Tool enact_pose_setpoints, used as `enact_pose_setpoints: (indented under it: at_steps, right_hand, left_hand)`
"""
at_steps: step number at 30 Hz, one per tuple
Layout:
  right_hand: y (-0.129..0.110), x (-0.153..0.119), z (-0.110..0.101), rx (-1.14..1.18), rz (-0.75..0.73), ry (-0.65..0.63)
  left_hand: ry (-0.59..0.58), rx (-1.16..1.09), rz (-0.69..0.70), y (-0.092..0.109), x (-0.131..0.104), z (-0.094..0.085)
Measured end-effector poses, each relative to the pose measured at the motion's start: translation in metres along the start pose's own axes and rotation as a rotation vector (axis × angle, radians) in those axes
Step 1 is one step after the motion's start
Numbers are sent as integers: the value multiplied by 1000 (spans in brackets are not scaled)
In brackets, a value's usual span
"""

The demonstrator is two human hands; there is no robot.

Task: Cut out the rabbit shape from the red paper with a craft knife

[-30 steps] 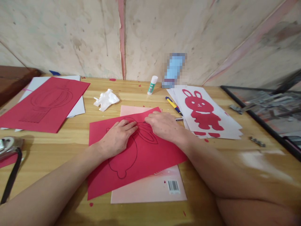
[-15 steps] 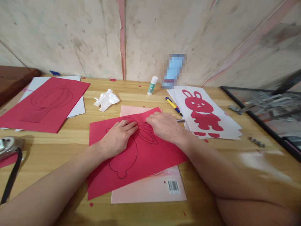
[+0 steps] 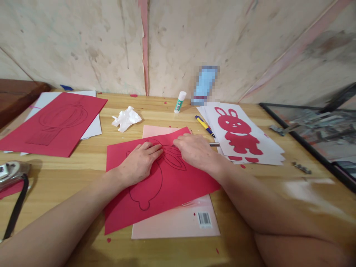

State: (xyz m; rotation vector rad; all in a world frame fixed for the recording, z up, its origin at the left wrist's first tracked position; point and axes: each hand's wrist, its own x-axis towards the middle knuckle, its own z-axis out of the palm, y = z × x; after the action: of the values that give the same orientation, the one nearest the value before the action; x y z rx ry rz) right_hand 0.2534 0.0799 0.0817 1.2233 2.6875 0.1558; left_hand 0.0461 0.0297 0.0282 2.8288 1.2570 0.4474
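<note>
Central red sheet (image 3: 175,189), 1 | slim tool (image 3: 214,144), 1 | glue stick (image 3: 180,102), 1 | yellow pen (image 3: 205,126), 1 | sheet under left hand (image 3: 141,163), flat, released, and right hand (image 3: 193,149), grasping tool

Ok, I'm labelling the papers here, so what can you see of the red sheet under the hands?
The red sheet looks like matte paper or thin card, lying askew over a pale pink booklet. Dark outlines on it show a large rounded shape and pointed, leaf-like loops, partly hidden. The left hand rests across it; the right hand is bunched over its upper part.
</note>
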Motion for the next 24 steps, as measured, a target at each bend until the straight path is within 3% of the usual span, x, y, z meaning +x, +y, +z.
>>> enact_pose_setpoints:
  at_steps: [12, 24]
  right_hand:
    - [-3, 5, -7, 17, 51, -53]
    - [-7, -5, 8, 37, 119, 39]
  left_hand:
    - [-51, 122, 86, 6, 16, -14]
    - [-20, 120, 9, 3, 22, 11]
